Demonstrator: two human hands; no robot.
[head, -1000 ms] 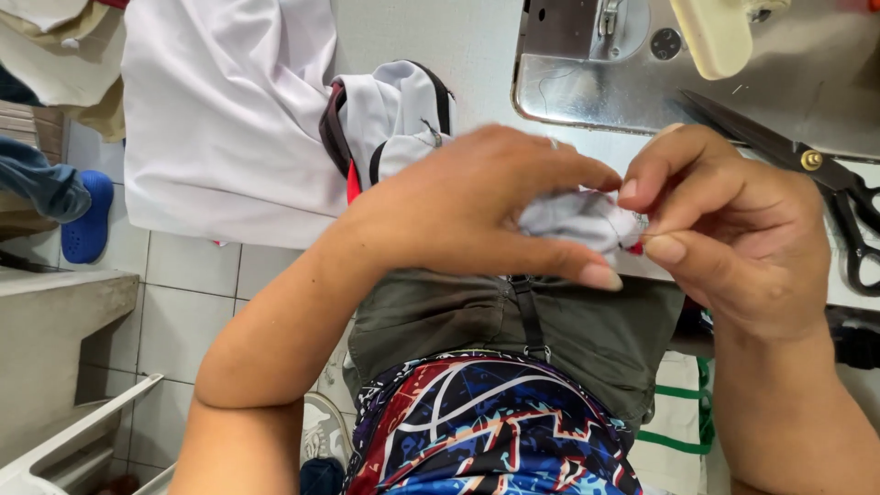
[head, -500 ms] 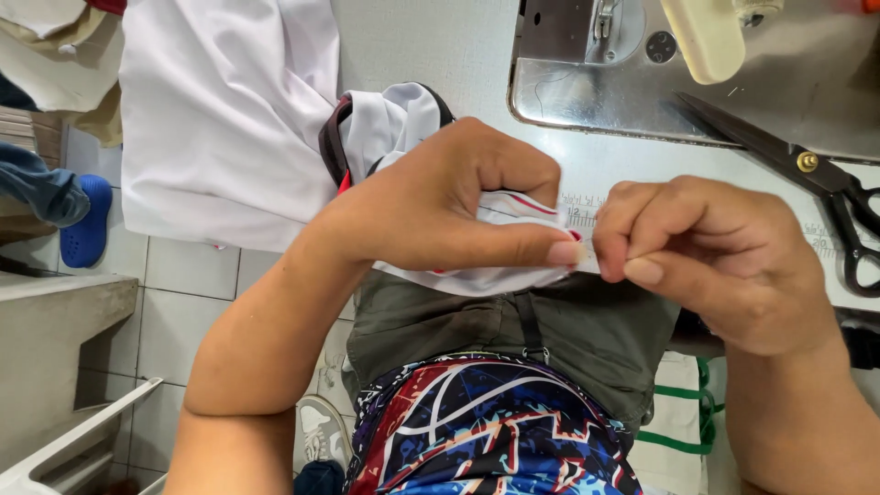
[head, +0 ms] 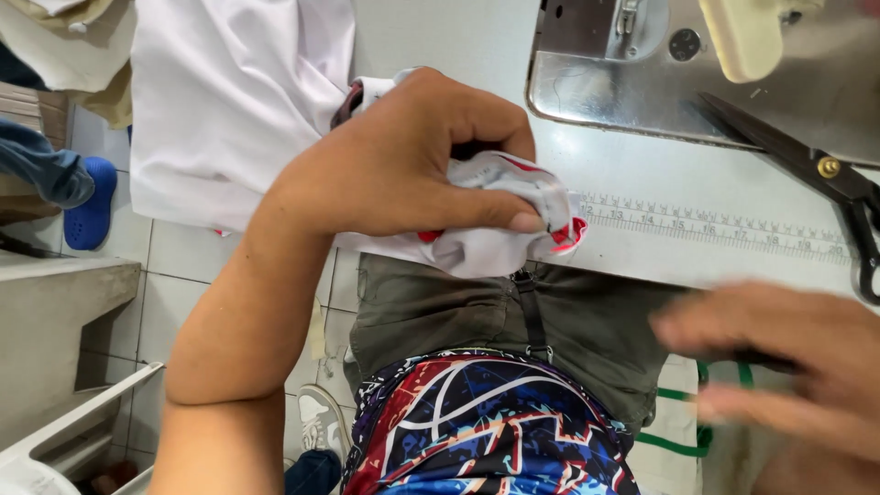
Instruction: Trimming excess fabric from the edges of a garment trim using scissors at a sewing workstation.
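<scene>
Left hand (head: 412,160): grip closed round a bunched piece of white cloth with red trim (head: 500,215). Fingers curl over the top of the bundle, thumb (head: 486,218) lies along its front. Bundle sits at the near edge of the white surface (head: 477,46), partly overhanging it above the lap; a red-edged corner sticks out to the right of the thumb tip.

Right hand (head: 788,367): low right in view, motion-blurred, fingers pointing left. Well apart from the bundle, touching nothing that can be made out. Grip appears loose and holds nothing visible; cannot tell exactly how far it is spread, owing to the blur.

Around the bundle: printed ruler strip (head: 715,225) runs along the surface edge just to the right of the cloth. Black scissors (head: 807,160) lie beyond it, blades pointing up-left, resting partly on the metal plate of a sewing machine (head: 642,82). A cream-coloured machine part (head: 747,32) stands at the top of the view.

Left of the hand: larger white garment (head: 229,101) draped over the surface's left side, hanging toward the tiled floor (head: 174,293).

Below: olive-green shorts (head: 513,316) and a patterned red, blue and white shirt (head: 477,431) on the person. Blue shoe (head: 92,206) on the floor at far left.
</scene>
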